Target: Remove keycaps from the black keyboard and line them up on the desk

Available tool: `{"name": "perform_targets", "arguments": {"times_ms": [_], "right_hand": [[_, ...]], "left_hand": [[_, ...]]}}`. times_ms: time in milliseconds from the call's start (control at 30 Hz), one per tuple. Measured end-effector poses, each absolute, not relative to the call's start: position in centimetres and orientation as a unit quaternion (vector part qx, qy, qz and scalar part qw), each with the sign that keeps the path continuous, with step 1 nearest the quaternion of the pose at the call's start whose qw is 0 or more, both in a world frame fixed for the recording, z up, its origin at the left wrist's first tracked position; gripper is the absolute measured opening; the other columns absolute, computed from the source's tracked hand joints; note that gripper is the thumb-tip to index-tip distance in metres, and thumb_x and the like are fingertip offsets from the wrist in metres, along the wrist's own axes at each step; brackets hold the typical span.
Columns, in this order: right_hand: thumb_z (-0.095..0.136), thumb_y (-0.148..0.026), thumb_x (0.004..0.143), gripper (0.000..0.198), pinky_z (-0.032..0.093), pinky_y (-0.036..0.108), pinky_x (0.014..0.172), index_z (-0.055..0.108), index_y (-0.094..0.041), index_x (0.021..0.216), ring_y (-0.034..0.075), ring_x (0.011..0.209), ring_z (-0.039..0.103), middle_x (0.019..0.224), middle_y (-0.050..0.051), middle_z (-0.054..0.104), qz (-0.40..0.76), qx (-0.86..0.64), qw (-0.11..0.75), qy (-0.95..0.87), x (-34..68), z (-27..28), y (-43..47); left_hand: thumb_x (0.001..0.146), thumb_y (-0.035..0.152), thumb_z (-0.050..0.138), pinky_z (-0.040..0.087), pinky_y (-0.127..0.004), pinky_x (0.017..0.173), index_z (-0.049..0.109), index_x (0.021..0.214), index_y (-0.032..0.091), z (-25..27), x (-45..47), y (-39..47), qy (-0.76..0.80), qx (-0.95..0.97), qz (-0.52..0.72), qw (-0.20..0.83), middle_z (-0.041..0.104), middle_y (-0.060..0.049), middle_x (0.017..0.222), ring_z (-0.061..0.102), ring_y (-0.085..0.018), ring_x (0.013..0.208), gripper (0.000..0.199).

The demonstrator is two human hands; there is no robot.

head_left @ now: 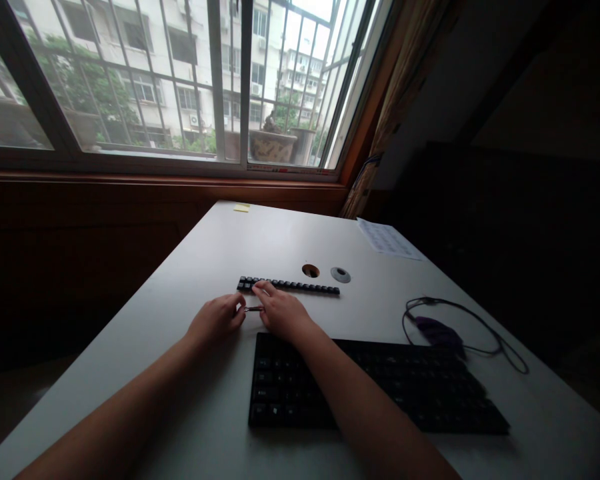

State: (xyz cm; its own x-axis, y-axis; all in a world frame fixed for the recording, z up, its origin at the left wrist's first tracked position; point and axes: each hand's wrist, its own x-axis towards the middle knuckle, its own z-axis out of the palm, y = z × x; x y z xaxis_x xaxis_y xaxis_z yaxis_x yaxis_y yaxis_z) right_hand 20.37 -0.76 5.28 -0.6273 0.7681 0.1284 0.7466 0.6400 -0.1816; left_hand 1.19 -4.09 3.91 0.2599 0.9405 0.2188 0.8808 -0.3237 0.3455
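My left hand [219, 316] is closed, its fingertips at the left end of a small, thin metal tool [253, 309] with a reddish part. The tool's other end meets the thumb side of my right hand [284, 315]; its exact kind is too small to make out. Upper fingers of the right hand reach over the left part of a line of black keycaps [300, 286] lying on the desk. Just below the hands is a black keyboard [380, 380], partly covered by my right forearm.
On the white desk [180, 267], a dark purple mouse [437, 333] lies with its looped cable [485, 323] to the right. A cable hole [311, 271] and its round grey cover [341, 275] are beyond the keycaps. Printed paper [387, 239] and a yellow note [241, 208] lie farther back.
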Motion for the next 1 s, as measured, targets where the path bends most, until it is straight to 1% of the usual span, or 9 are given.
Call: {"name": "perform_targets", "arguments": {"times_ms": [200, 367, 500, 800, 1000], "right_hand": [[0.047, -0.023, 0.087, 0.059, 0.049, 0.037, 0.098, 0.038, -0.022, 0.146, 0.025, 0.125, 0.052, 0.152, 0.007, 0.037, 0.066, -0.423, 0.127, -0.895, 20.4, 5.2, -0.6], [0.044, -0.015, 0.088, 0.052, 0.049, 0.032, 0.097, 0.045, -0.023, 0.139, 0.021, 0.116, 0.058, 0.143, 0.006, 0.047, 0.084, -0.465, 0.197, -0.859, 20.7, 5.3, -0.5], [0.043, -0.013, 0.090, 0.047, 0.049, 0.031, 0.097, 0.048, -0.026, 0.135, 0.019, 0.114, 0.059, 0.138, 0.004, 0.051, 0.101, -0.457, 0.230, -0.853, 20.7, 5.3, -0.5], [0.043, -0.010, 0.090, 0.050, 0.045, 0.032, 0.103, 0.045, -0.024, 0.137, 0.018, 0.128, 0.048, 0.144, 0.004, 0.048, 0.119, -0.415, 0.218, -0.875, 20.6, 4.4, -0.2], [0.043, -0.007, 0.088, 0.054, 0.044, 0.032, 0.105, 0.045, -0.027, 0.138, 0.017, 0.130, 0.047, 0.145, 0.001, 0.048, 0.136, -0.392, 0.222, -0.882, 20.7, 4.1, -0.1]], "left_hand": [[0.088, 0.023, 0.048, 0.047, -0.029, 0.071, 0.061, 0.095, 0.020, 3.9, 1.2, -4.1, 0.577, 0.790, 0.198, 0.072, 0.069, -0.006, 0.085, 0.065, -0.021, 0.075, 0.015], [0.090, 0.024, 0.046, 0.046, -0.030, 0.069, 0.061, 0.093, 0.020, 4.0, 1.4, -4.2, 0.577, 0.790, 0.198, 0.064, 0.068, -0.005, 0.082, 0.064, -0.021, 0.073, 0.015], [0.089, 0.024, 0.047, 0.046, -0.029, 0.069, 0.061, 0.093, 0.021, 4.0, 1.3, -4.2, 0.579, 0.788, 0.198, 0.068, 0.068, -0.005, 0.083, 0.064, -0.020, 0.073, 0.015], [0.089, 0.024, 0.048, 0.046, -0.029, 0.068, 0.061, 0.093, 0.020, 3.9, 1.3, -4.2, 0.573, 0.789, 0.212, 0.069, 0.068, -0.005, 0.082, 0.063, -0.021, 0.071, 0.015], [0.087, 0.023, 0.050, 0.047, -0.030, 0.069, 0.062, 0.094, 0.020, 3.7, 1.2, -4.0, 0.574, 0.787, 0.215, 0.074, 0.068, -0.005, 0.081, 0.064, -0.022, 0.072, 0.014]]}}
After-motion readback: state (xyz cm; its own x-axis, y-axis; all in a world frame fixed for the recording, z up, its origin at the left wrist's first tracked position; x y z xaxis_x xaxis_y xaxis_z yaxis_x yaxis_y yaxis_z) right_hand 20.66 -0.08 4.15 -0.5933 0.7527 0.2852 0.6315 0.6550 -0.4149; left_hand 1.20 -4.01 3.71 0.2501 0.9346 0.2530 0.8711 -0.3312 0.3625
